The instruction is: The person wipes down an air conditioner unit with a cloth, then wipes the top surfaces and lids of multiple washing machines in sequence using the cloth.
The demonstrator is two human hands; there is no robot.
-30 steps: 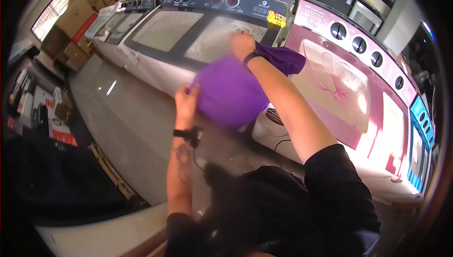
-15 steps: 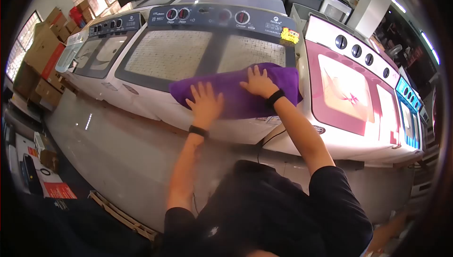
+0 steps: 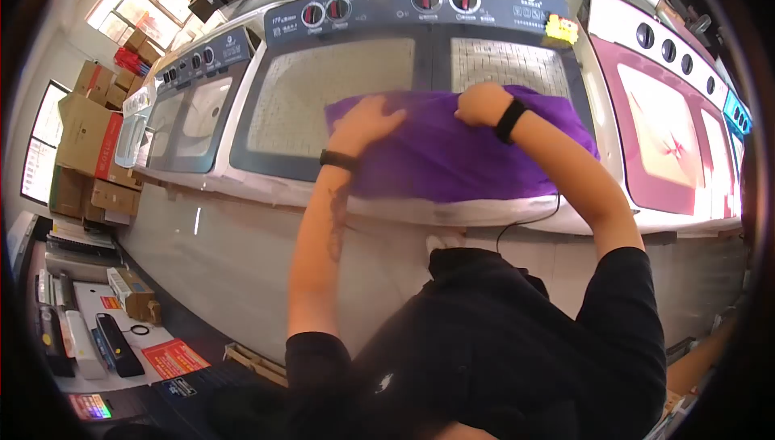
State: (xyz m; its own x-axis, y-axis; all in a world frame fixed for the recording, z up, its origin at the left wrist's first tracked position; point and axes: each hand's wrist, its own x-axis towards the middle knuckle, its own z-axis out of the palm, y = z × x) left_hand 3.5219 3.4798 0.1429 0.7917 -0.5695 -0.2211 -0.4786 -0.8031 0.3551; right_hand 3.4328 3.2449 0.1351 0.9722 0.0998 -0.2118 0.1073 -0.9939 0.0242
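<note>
A purple cloth point(image 3: 452, 149) lies across the front of a large twin-tub washing machine point(image 3: 339, 77), partly over its two lids and down the front edge. My left hand point(image 3: 367, 123) rests on the cloth's left part, thumb stretched apart from the fingers, which are foreshortened. Near the cloth's upper edge, my right hand point(image 3: 484, 106) is closed with its fingers curled into the fabric. Dark bands circle both wrists. Above the hands, the machine's dark panel carries several red-marked knobs and a yellow sticker point(image 3: 562, 30).
A pink-lidded washing machine point(image 3: 658, 129) stands close on the right, a smaller grey one point(image 3: 194, 113) on the left. Cardboard boxes point(image 3: 85, 129) are stacked by the window. A black cable point(image 3: 529, 220) hangs below the cloth. Behind at lower left, a display surface holds several items.
The cloth spreads wider over the machine's front. My right hand has gone from spread fingers to a closed grip, and my left hand's fingers are less splayed. The view has shifted.
</note>
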